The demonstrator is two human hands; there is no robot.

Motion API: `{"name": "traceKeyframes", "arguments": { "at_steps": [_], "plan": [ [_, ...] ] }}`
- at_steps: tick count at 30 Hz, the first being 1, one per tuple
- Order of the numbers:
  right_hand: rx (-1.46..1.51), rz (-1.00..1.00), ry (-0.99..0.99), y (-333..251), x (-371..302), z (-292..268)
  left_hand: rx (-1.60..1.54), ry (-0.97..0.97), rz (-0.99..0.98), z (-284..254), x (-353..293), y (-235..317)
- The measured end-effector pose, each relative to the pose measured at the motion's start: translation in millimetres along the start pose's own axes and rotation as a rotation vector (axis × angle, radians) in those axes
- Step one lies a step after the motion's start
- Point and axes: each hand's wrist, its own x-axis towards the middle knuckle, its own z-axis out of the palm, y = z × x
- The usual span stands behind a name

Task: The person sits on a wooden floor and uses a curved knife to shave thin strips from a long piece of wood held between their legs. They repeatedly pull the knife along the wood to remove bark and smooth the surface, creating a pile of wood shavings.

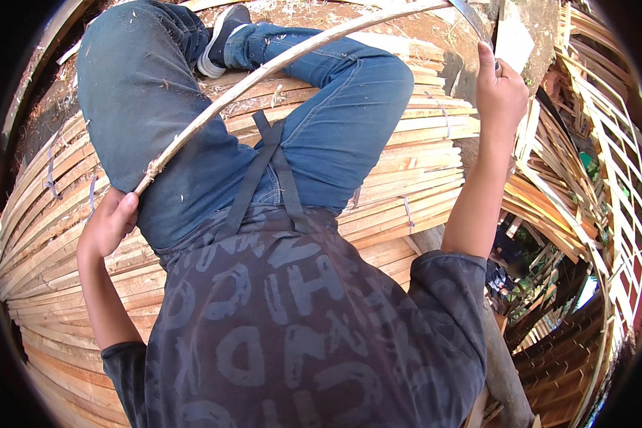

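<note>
A long, pale, peeled stick slants across my lap, from low on the left to the top edge at the right. My left hand is closed around its near end, just below a rough, frayed knot. Up at the far right, my right hand grips a tool with a curved metal blade, the thumb stretched along it. Its handle is mostly hidden in my fist. The blade lies close to the stick's far part at the top edge; whether they touch I cannot tell.
I sit on bundles of thin wooden slats tied with string. Shavings lie on my jeans and around my shoe. At the right are more stacked slats, a lattice of light strips and a round log.
</note>
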Motion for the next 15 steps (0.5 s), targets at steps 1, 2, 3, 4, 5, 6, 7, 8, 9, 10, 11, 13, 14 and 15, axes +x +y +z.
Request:
{"name": "traceKeyframes", "arguments": {
  "at_steps": [1, 2, 3, 4, 5, 6, 7, 8, 9, 10, 11, 13, 14, 15],
  "plan": [
    [0.033, 0.014, 0.034, -1, -2, 4, 0.002, -0.019, 0.003, -4, 1, 0],
    [0.066, 0.027, 0.067, -2, -5, 5, 0.004, -0.037, 0.006, -6, 3, -3],
    [0.099, 0.041, 0.101, -5, -7, 4, 0.006, -0.056, 0.008, -7, 5, -6],
    [0.107, 0.006, 0.089, -12, -11, -5, 0.009, -0.059, 0.018, -8, 7, -7],
    [0.12, -0.058, 0.056, -20, -17, -11, -0.008, -0.089, 0.047, -9, 9, -10],
    [0.132, -0.122, 0.023, -35, -25, -16, -0.023, -0.097, 0.051, -10, 8, -12],
    [0.125, -0.179, -0.008, -48, -33, -19, -0.038, -0.122, 0.063, -11, 11, -12],
    [0.162, -0.313, 0.104, -59, -40, -15, -0.04, -0.111, 0.049, -11, 10, -11],
    [0.124, -0.346, 0.072, -65, -42, -15, -0.042, -0.099, 0.035, -11, 8, -11],
    [0.132, -0.32, 0.079, -62, -36, -13, -0.049, -0.08, 0.018, -10, 6, -10],
    [0.145, -0.293, 0.089, -61, -29, -9, -0.053, -0.082, 0.025, -10, 6, -10],
    [0.095, -0.14, 0.114, -27, 0, -2, -0.064, -0.087, 0.038, -9, 6, -9],
    [0.083, -0.066, 0.126, -15, 10, 3, 0.001, -0.048, 0.001, -5, 3, 1],
    [0.075, -0.07, 0.145, -12, 9, 8, 0.01, -0.049, 0.002, -5, 5, 6]
  ]
}}
